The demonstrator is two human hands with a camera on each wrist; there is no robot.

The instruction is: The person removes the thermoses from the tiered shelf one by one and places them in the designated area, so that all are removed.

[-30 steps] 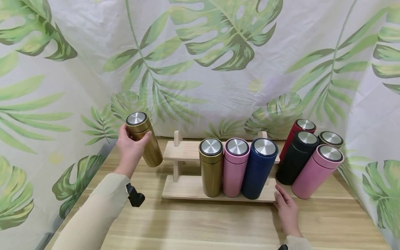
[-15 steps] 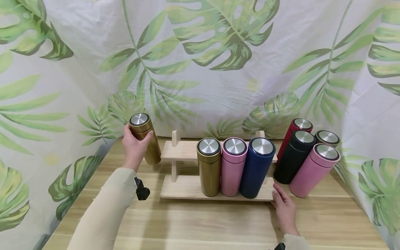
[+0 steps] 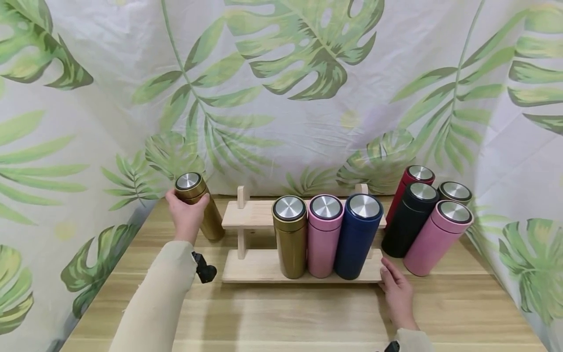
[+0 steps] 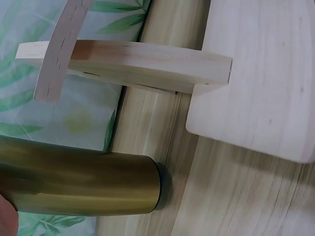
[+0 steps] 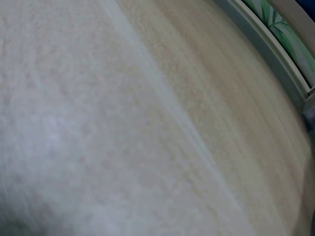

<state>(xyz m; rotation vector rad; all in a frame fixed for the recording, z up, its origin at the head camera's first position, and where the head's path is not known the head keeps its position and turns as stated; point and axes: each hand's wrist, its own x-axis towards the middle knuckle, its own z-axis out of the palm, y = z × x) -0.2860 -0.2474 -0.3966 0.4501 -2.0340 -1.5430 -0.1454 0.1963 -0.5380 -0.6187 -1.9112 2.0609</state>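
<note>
My left hand [image 3: 186, 215] grips a gold thermos bottle [image 3: 211, 217] near its lid, left of a two-tier wooden rack [image 3: 248, 266]. In the left wrist view the bottle's base [image 4: 147, 184] is close to the tabletop; whether it touches cannot be told. Fingers of my right hand [image 3: 398, 296] rest at the right end of the rack's lower shelf, and that hand holds no bottle. On the lower shelf, side by side, stand a second gold bottle [image 3: 291, 244], a pink bottle [image 3: 324, 244] and a navy blue bottle [image 3: 357, 244].
Right of the rack stand a red bottle [image 3: 402, 190], a black bottle [image 3: 406, 222], another pink bottle [image 3: 435, 239] and a mostly hidden bottle with a silver lid [image 3: 455, 190]. A leaf-print cloth [image 3: 308, 137] hangs behind the wooden table [image 3: 281, 318].
My left hand has brought the gold bottle slightly lower, left of the rack. The right hand stays at the shelf end. The whole head view has shifted a little.
</note>
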